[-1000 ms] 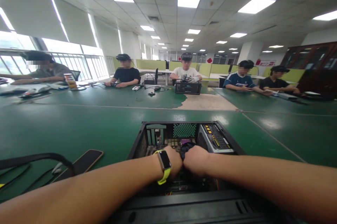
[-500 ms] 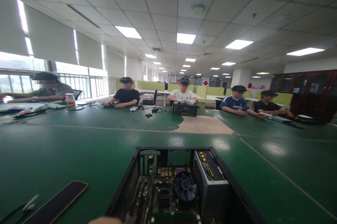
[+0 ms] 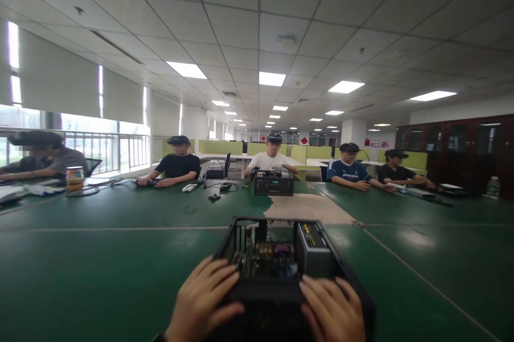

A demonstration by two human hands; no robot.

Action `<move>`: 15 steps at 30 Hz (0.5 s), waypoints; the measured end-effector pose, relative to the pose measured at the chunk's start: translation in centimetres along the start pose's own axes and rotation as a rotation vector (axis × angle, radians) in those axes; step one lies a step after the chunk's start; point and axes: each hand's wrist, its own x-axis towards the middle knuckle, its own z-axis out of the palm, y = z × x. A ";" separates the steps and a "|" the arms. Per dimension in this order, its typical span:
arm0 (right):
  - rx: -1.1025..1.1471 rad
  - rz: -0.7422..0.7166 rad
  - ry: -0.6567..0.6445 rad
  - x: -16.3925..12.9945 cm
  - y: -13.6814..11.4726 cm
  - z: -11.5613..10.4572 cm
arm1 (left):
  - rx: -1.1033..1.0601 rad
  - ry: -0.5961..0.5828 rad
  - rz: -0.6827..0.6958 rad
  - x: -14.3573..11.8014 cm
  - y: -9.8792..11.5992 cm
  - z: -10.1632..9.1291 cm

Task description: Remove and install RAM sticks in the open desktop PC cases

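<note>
The open computer case (image 3: pixel 281 261) sits directly in front of you on the green table (image 3: pixel 100 256), its top uncovered; the power supply (image 3: pixel 315 251) occupies its right side, and boards and cabling fill the rest. Your left hand (image 3: pixel 203 302) grips the near left corner of the case, fingers spread over the rim; your right hand (image 3: pixel 331 310) grips the near right corner likewise. A worn, pale patch (image 3: pixel 309 208) interrupts the green surface beyond the case. A second case (image 3: pixel 273 183) stands at the far edge, before a seated person; four other people sit along that side. A drink can (image 3: pixel 74 179) stands far left. Ceiling panels light the room; blinds cover the left windows.
</note>
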 end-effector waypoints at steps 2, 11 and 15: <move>-0.157 0.357 0.122 3.9 1.8 -0.9 | 0.132 -0.018 -0.311 5.9 1.5 2.1; 0.394 0.487 0.057 4.5 0.3 5.2 | -0.409 -0.468 -0.581 3.4 9.7 8.5; 0.391 0.528 -0.157 -3.6 -1.8 4.0 | -0.491 -0.595 -0.712 -3.1 8.9 3.6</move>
